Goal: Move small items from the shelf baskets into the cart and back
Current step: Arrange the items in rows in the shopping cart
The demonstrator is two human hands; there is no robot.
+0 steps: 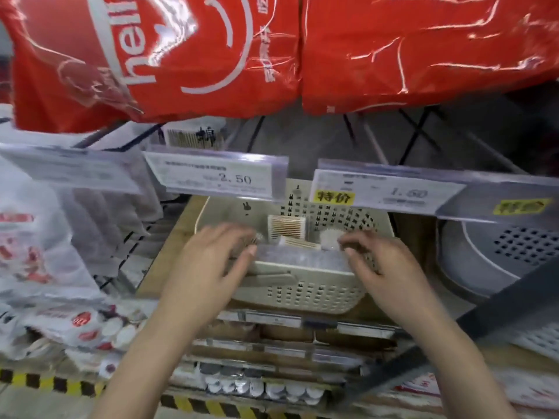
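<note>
Basket (302,293), beige, at shelf front edge; swab boxes (286,226) inside. Left hand (208,261), right hand (390,267) over rim, fingers loosely curled; grip unclear.

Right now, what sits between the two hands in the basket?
Head view: between the left hand and right hand, inside the beige basket, lie small packs of cotton swabs and a blurred clear pack.

Store shelving (169,267) under red bags (423,49), price tags (217,176).
</note>
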